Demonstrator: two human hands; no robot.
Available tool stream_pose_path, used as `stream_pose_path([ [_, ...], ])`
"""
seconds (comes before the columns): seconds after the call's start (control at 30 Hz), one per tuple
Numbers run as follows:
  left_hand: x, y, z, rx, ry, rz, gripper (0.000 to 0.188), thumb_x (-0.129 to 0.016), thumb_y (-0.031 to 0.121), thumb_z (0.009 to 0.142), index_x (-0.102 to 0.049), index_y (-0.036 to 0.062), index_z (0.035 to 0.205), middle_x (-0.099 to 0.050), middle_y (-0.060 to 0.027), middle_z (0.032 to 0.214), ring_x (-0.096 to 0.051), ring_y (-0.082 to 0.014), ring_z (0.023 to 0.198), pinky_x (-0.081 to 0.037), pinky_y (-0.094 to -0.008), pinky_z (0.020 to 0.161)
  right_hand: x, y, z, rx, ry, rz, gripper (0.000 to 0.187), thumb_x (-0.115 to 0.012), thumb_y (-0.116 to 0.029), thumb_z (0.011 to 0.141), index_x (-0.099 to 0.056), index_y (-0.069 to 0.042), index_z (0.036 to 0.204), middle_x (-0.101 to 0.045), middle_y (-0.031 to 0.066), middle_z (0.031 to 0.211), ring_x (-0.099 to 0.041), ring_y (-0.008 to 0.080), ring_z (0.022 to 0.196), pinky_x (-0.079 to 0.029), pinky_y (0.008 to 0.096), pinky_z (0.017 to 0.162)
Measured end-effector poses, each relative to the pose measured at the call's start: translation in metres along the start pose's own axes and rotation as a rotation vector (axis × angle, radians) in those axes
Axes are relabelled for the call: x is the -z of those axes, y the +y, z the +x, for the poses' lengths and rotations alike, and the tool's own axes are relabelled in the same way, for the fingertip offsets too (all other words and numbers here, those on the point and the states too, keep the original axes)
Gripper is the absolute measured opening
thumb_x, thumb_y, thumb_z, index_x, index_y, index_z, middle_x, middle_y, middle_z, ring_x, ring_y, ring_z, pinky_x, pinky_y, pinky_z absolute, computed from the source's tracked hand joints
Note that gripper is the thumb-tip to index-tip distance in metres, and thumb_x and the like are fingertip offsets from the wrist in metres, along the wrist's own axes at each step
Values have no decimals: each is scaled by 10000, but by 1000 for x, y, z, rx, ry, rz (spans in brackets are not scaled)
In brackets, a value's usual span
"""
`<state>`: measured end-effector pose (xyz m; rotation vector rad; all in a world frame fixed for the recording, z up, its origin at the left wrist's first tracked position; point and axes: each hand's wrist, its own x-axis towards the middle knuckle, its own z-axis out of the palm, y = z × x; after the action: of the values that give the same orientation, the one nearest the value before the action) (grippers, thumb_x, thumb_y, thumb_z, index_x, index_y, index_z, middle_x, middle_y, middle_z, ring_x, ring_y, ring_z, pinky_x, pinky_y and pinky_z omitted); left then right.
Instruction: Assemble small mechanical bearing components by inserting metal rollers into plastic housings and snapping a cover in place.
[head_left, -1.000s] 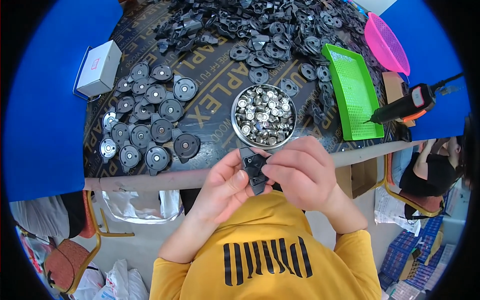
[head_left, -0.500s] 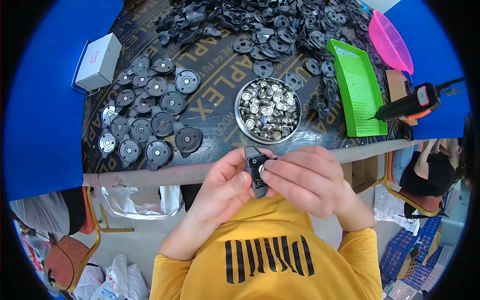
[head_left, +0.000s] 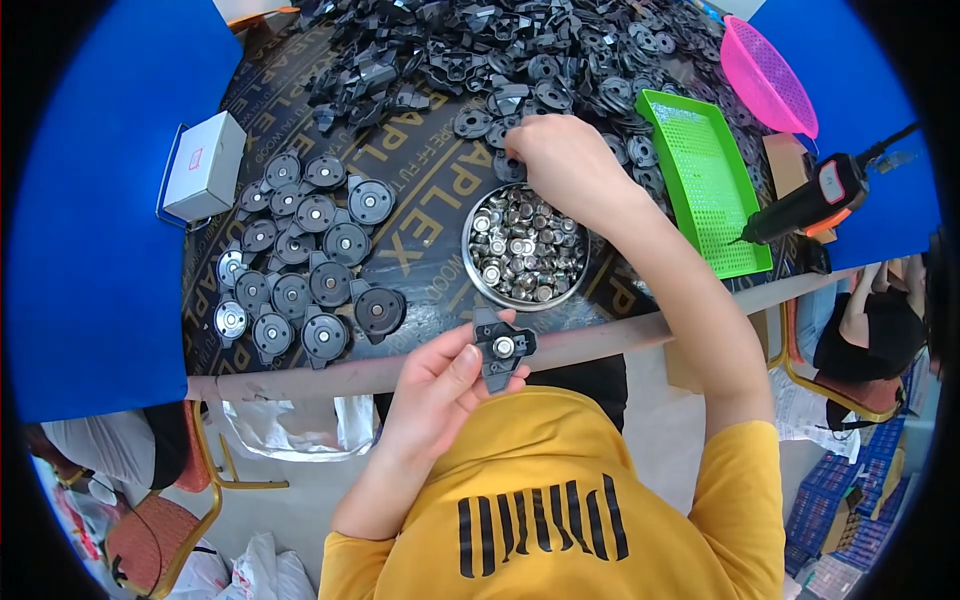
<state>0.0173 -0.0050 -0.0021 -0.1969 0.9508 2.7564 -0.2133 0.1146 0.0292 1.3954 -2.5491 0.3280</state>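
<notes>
In my left hand (head_left: 440,385) is a black plastic housing (head_left: 492,372), its open side up, gripped between thumb and fingers. A round silver metal piece (head_left: 503,346) sits in its middle. My right hand (head_left: 565,160) reaches beyond the round metal bowl (head_left: 468,262), its bent fingers closed at the edge of a round black plastic disc (head_left: 508,167). Part of those fingertips is hidden. Many small silver metal pieces (head_left: 520,245) fill the bowl, partly covered by my right wrist.
Assembled round black units (head_left: 315,213) lie in a group at left, near a white box (head_left: 205,165). Loose black parts (head_left: 450,60) are heaped at the back. At right are a green tray (head_left: 684,190), a pink basket (head_left: 768,75) and a black electric screwdriver (head_left: 805,205). Another person sits far right.
My right hand has left the housing and moved forward past the bowl to the black discs. The left hand keeps the housing, now with the silver piece uncovered. The whole view has shifted slightly.
</notes>
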Motion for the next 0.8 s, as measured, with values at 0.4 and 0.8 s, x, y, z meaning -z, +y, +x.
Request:
stream_pose_path([
  [0.4,-3,3,-1,-18,-3,-7,420,-484,158,949,-410,-64,1298,-571,-161,1158,-612,-257,982,-524,-342,842,-7,6,-1,-226,-62,41,300,-703,-224,734,-589,25,854,-623,191,777,-626,352,785,-497,423,710],
  [0.8,-8,-1,4,15,-5,-6,402,-474,157,954,-419,-42,1298,-572,-154,1147,-613,-249,971,-514,-342,850,-20,46,2,-178,-84,421,346,-743,-84,684,-551,-13,964,-544,129,911,-564,270,851,-466,334,761],
])
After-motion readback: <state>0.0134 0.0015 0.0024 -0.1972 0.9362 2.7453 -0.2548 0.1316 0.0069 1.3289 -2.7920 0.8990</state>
